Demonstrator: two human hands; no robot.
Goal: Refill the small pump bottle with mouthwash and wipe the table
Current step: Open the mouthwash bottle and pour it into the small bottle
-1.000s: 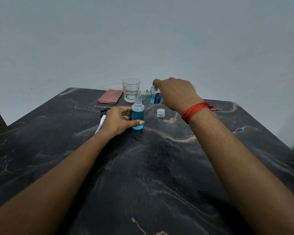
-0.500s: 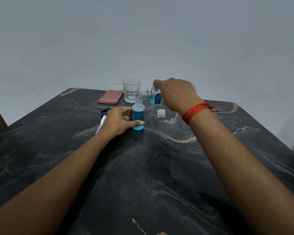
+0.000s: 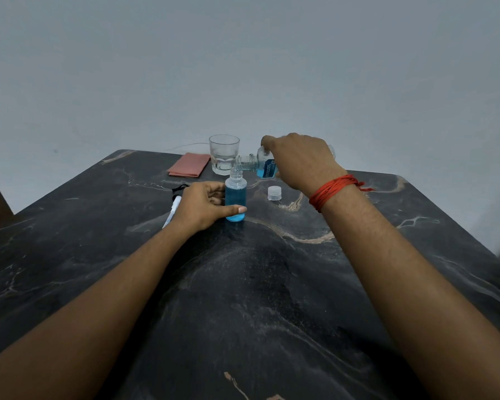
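Dark marble table: my left hand steadies the light, tippy small pump bottle, fingers wrapped low. My right hand grips the slick mouthwash bottle, pouring.

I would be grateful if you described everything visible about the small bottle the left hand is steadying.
The small bottle is a clear, plastic-looking cylinder with a narrow neck, standing upright on the dark marble-look table. Blue liquid fills it to about the shoulder. Its pump is off, and a small clear funnel appears to sit in its mouth. The left hand wraps it from the left, thumb across the front. The tilted mouthwash bottle, held by the right hand, aims its neck at the funnel.
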